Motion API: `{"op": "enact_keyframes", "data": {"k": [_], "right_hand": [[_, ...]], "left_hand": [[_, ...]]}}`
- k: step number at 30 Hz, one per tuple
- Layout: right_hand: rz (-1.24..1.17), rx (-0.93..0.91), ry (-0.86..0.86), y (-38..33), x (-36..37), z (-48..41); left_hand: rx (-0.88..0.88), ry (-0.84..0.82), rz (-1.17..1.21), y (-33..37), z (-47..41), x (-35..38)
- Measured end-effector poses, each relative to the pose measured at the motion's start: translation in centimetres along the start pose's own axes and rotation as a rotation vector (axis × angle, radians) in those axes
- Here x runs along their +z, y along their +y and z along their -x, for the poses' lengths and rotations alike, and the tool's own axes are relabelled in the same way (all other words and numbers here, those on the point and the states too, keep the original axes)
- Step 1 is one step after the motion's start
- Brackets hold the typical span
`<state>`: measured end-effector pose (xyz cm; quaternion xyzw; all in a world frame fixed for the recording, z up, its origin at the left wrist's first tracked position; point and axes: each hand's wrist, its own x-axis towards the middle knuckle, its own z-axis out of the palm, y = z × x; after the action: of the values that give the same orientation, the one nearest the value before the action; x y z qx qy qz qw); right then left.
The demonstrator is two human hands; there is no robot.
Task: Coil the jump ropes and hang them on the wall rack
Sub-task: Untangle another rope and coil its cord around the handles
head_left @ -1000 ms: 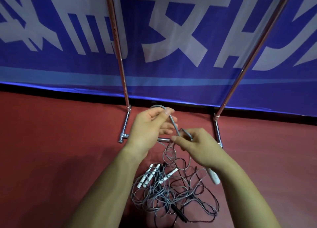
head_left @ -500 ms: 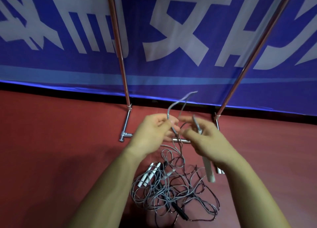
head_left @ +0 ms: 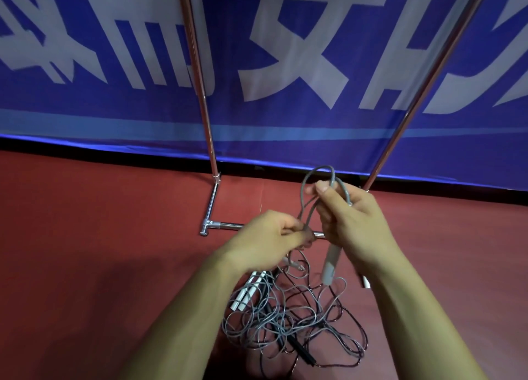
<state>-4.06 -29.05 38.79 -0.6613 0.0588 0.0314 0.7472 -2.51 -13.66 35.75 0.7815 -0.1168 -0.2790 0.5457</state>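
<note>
From the head view, mid-frame, the right hand (head_left: 354, 222) grips a white handle (head_left: 331, 262) and pinches a grey rope loop (head_left: 307, 191). The left hand (head_left: 268, 239) pinches that cord lower down. The tangled jump ropes (head_left: 288, 322) lie on the red floor (head_left: 85, 251) below, before the metal rack (head_left: 211, 205).

Tangled pile of grey and dark jump ropes (head_left: 288, 322) lies just in front of rack base bar (head_left: 228, 225). 1 grey rope (head_left: 317, 171) is raised, looped above bar, white handle (head_left: 331, 265) hanging tilted over it.
</note>
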Motion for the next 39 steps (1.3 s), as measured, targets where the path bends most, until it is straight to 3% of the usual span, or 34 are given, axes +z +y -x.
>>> {"op": "enact_keyframes", "data": {"k": [3,8,11,13,18,20,22,25,31,34,36,39], "right_hand": [[0.154,0.006,-0.069,0.2,-0.5,0.1],[0.477,0.059,-0.331,0.5,-0.8,0.8],[0.698,-0.006,-0.289,1.3,-0.4,0.7],[0.659,-0.058,-0.178,1.3,-0.1,0.4],[0.083,0.018,0.001,0.4,-0.2,-0.3],[-0.058,0.063,0.016,0.2,-0.2,-0.2],[-0.126,0.096,0.03,0.4,-0.5,-0.5],[-0.067,0.139,0.006,0.8,-1.1,-0.6],[0.336,0.127,-0.3,1.3,-1.1,0.5],[0.429,0.067,-0.33,1.1,-0.8,0.6],[0.395,0.071,-0.294,1.1,-0.5,0.5],[0.262,0.154,-0.202,1.1,-0.4,0.3]], "left_hand": [[0.033,0.142,0.181,0.3,-0.4,-0.4],[0.117,0.36,0.768,2.1,-0.1,-1.4],[0.083,0.406,0.964,2.3,0.0,-1.8],[0.043,0.367,0.864,1.7,-0.3,-2.0],[-0.035,-0.063,0.201,0.6,0.3,-1.0],[-0.048,-0.046,0.001,0.6,0.5,-0.4],[-0.049,0.012,-0.023,0.5,0.3,-0.3],[-0.021,0.107,0.28,1.1,0.1,-0.2],[-0.002,0.365,0.937,2.5,-0.2,-1.1],[-0.059,0.45,1.051,2.5,-0.1,-1.4],[-0.172,0.525,0.733,1.8,0.0,-1.8],[-0.236,0.696,-0.136,0.0,-0.1,-2.6]]}}
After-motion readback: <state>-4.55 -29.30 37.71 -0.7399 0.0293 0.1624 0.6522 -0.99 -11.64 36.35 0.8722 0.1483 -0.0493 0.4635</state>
